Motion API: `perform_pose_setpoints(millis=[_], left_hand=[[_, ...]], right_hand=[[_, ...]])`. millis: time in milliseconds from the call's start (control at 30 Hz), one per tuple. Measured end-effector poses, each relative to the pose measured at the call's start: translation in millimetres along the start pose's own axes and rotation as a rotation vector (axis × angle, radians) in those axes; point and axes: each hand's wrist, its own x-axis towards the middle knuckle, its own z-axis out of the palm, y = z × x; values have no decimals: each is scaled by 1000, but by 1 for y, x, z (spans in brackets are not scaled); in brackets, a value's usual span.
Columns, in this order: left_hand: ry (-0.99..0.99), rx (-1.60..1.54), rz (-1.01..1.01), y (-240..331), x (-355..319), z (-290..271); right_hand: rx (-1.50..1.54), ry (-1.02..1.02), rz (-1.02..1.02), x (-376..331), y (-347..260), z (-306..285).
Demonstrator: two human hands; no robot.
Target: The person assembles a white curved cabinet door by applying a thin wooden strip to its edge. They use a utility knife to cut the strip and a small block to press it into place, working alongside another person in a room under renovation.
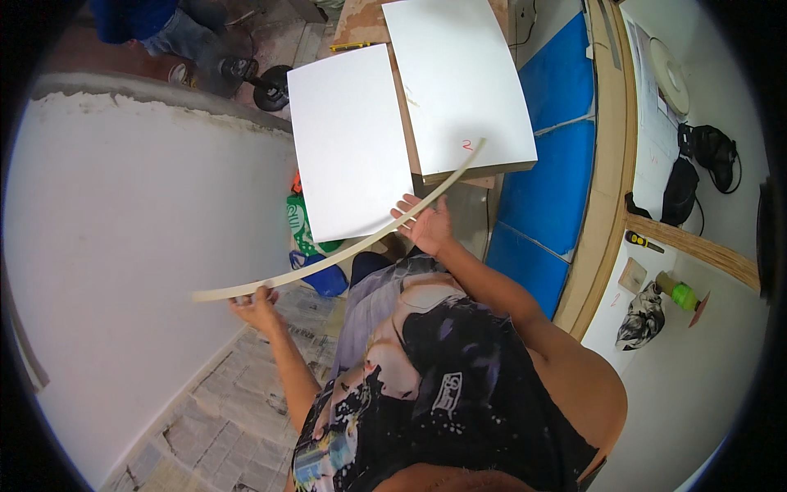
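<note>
I hold a long thin pale edging strip [344, 252] that bows from lower left to upper right. My left hand [257, 307] grips it from below near its left end. My right hand [426, 223] supports it further along with the palm up and fingers partly spread, touching the strip. The strip's far end reaches over a white board [463, 82]. A second white board [348, 139] lies beside that one, just beyond my right hand.
A white wall [139, 246] fills the left. Newspaper sheets [221, 410] cover the floor. Blue panels [549, 156] and a curved wooden edge [611, 164] lie at right, with a green tool [679, 293], rag and black bags. Another person [156, 25] is at the top left.
</note>
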Motion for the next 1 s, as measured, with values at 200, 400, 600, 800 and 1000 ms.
perform_pose_setpoints(millis=[200, 400, 600, 800, 1000], left_hand=[[-291, -71, -351, -56, -28, 18], [-458, -135, -341, -48, -14, 43], [-481, -215, -273, -41, 0, 57], [-593, -188, -281, -52, -1, 68], [-686, -307, -409, -104, 0, 86]], right_hand=[[-77, 320, -277, 17, -45, -36], [-307, 519, -328, 45, -105, -49], [-476, 607, -372, 53, -131, -49], [-516, 551, -388, 68, -164, -72], [-446, 631, -428, 64, -173, -87]])
